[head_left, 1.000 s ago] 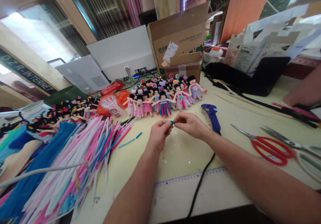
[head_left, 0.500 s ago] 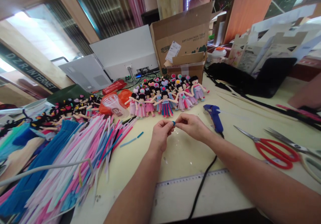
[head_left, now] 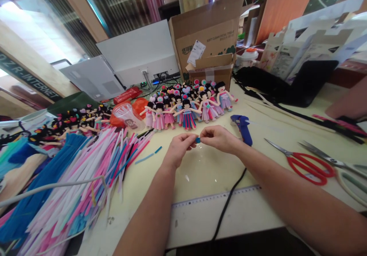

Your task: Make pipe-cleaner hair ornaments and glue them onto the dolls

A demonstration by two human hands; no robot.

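Note:
A small piece of blue pipe cleaner is pinched between both hands above the pale table mat. My left hand grips it from the left with thumb and forefinger. From the other side my right hand holds it in its fingertips, which partly cover it. Short cut blue pipe cleaner lengths lie left of my hands. A blue glue gun rests just right of my right hand, its black cord running toward the table's front edge. Pipe-cleaner dolls stand crowded beyond my fingers.
A big heap of coloured pipe cleaners covers the left side. Red-handled scissors and a pale-handled pair lie at right. A ruler strip crosses the front. Behind the dolls stands a cardboard box. Another person's arm shows far right.
The view has shifted slightly. My fingers have moved a little around the blue piece, and more of it shows between them. Both hands still hold it.

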